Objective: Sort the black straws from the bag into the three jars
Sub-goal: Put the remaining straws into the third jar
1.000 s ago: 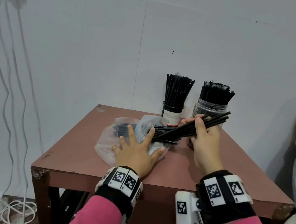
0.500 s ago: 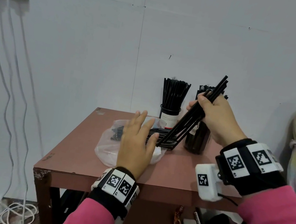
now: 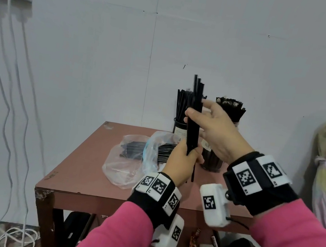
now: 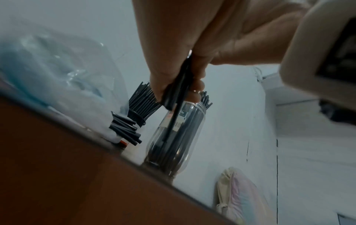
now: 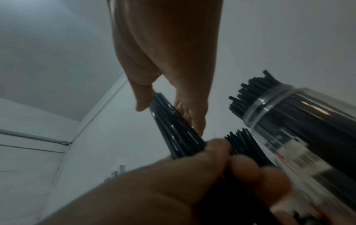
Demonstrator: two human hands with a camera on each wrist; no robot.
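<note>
On the left of the table lies the plastic bag, with loose straws lying flat inside it, their ends toward the jars. Just right of it, the left hand curls round the bottom of a bundle of black straws. The bundle stands almost upright, long axis vertical, tips pointing at the ceiling, raised above the table in front of the jars. The right hand pinches it higher up, thumb on one side and fingers on the other. Behind stand a dark jar and, further right, a clear jar, both full of upright straws.
</note>
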